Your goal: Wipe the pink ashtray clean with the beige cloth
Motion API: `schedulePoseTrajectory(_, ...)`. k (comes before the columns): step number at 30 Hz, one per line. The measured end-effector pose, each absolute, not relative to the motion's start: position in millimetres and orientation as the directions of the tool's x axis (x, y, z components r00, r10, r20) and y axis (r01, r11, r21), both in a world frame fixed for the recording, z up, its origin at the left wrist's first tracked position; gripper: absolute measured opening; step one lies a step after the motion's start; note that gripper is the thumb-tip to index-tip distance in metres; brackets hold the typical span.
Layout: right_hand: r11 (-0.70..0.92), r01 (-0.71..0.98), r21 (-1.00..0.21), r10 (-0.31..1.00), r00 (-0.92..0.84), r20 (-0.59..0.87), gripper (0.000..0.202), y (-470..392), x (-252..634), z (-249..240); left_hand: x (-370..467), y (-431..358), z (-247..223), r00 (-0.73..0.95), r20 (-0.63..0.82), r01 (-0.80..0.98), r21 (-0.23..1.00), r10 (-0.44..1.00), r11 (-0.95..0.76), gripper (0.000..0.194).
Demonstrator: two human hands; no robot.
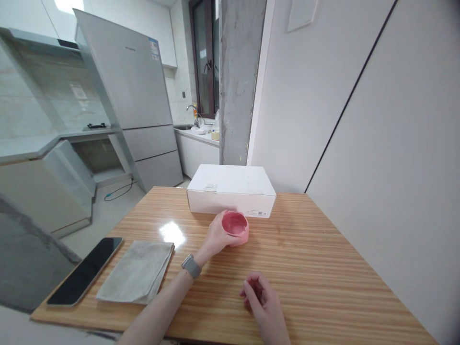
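Note:
My left hand (218, 235), with a grey watch on its wrist, grips a pink bowl (241, 235) from its left side, thumb at the near side and fingers at the far side. The bowl is upright, just in front of a white box (230, 202). Its open top faces up, and nothing can be made out inside. Nearer the front edge, my right hand (259, 296) rests over the wooden table (316, 268) with curled fingers, the thumb close to the index finger, and no object showing in it.
A folded grey cloth (134, 273) lies on the left of the table, beside a black tablet or large phone (86, 271) near the left edge. Behind the table stand a grey fridge (132, 86) and a sink counter (199, 148). A white wall borders the right side.

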State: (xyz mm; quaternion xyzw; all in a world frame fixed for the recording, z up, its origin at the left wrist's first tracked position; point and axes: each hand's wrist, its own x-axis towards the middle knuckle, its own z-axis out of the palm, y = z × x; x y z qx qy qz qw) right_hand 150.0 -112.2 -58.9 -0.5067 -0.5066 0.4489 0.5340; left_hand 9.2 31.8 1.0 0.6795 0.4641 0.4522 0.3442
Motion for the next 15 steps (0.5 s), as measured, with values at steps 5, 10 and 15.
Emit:
schedulePoseTrajectory(5,0.095,0.019,-0.995,0.984,0.152,0.097,0.035,-114.0,145.5,-54.8,8.3,33.8,-1.5,0.152,0.297,0.336,0.881,0.943,-0.332,0.081)
schedulePoseTrajectory(10,0.068,0.035,-0.997,0.995,0.069,0.07,0.034,-112.1,151.5,-58.1,8.5,34.7,-3.4,0.168,0.288,0.348,0.877,0.943,-0.331,0.081)
schedulePoseTrajectory(15,0.059,0.028,-0.998,0.996,0.068,0.061,0.034,-111.9,152.7,-58.3,6.1,34.4,-3.2,0.186,0.264,0.377,0.87,0.946,-0.317,0.103)
